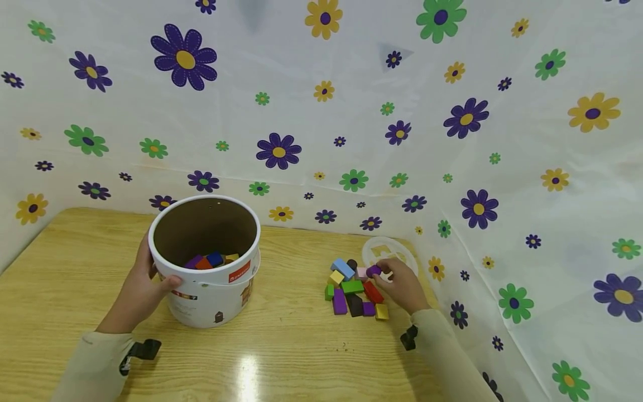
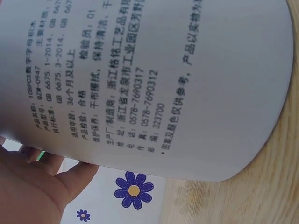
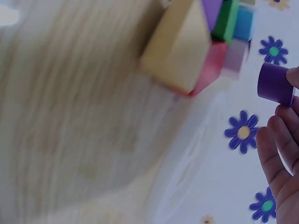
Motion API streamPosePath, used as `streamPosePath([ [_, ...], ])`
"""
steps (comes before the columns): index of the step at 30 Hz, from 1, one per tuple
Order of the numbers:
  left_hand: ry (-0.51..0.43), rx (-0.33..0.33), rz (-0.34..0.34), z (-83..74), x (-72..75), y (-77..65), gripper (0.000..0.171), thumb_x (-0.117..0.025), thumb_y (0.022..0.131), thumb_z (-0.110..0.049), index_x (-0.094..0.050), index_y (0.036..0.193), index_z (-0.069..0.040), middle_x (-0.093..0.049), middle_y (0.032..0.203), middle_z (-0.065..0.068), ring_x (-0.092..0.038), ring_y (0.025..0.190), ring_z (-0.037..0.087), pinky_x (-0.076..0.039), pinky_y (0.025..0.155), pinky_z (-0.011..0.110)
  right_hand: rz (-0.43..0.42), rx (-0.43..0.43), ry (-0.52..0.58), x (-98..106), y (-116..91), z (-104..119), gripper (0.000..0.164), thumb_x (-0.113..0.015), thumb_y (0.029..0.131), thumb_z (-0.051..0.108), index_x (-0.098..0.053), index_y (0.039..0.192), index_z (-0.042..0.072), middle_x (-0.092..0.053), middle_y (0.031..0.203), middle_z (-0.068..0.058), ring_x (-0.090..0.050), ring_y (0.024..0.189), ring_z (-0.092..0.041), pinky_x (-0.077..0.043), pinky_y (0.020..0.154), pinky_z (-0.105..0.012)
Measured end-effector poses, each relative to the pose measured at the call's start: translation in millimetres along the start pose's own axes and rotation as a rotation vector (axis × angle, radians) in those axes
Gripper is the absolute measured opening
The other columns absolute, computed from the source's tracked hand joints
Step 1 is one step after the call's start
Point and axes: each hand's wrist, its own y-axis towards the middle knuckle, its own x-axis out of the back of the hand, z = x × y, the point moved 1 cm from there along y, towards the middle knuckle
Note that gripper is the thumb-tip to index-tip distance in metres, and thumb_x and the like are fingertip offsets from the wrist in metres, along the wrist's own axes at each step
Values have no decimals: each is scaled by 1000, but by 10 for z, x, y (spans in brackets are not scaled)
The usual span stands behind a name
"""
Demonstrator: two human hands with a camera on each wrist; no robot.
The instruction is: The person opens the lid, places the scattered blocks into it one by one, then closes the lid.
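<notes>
A white bucket (image 1: pixel 206 301) stands upright on the left of the table, with several coloured blocks (image 1: pixel 203 262) inside. My left hand (image 1: pixel 143 293) grips its near left side, thumb on the front below the rim; the left wrist view shows printed text on the bucket wall (image 2: pixel 201 116) beside the fingers. At the right, my right hand (image 1: pixel 402 285) pinches a purple cylinder block (image 3: pixel 274 83) between thumb and finger. Close by lies a cluster of coloured blocks, among them a green block (image 1: pixel 353 287), a red block (image 1: pixel 373 292) and a light blue block (image 1: pixel 343 268).
A round white lid (image 1: pixel 409 254) lies behind the right hand near the table's back right corner. Flower-patterned sheeting (image 1: pixel 301 111) hangs behind and along the right side. Wooden tabletop (image 1: pixel 286 318) runs between bucket and blocks.
</notes>
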Motion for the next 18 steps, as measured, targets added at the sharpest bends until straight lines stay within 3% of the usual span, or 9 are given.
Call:
streamPosePath([
  [10,11,14,8,-6,0,3,99,-70,97,-48,4,163,-47,-9,173,12,-17,151,56,-22,107,85,-60,75,110,-86,202,449,24,-79,92,14,-70,114,8,-66,99,-2,-64,91,-23,-62,75,-37],
  [18,-7,4,2,28,6,2,100,-71,96,-49,3,163,-47,-10,173,11,-17,151,56,-21,107,85,-103,161,218,-192,428,929,25,-78,93,11,-70,116,5,-67,104,-8,-66,93,-28,-64,74,-46],
])
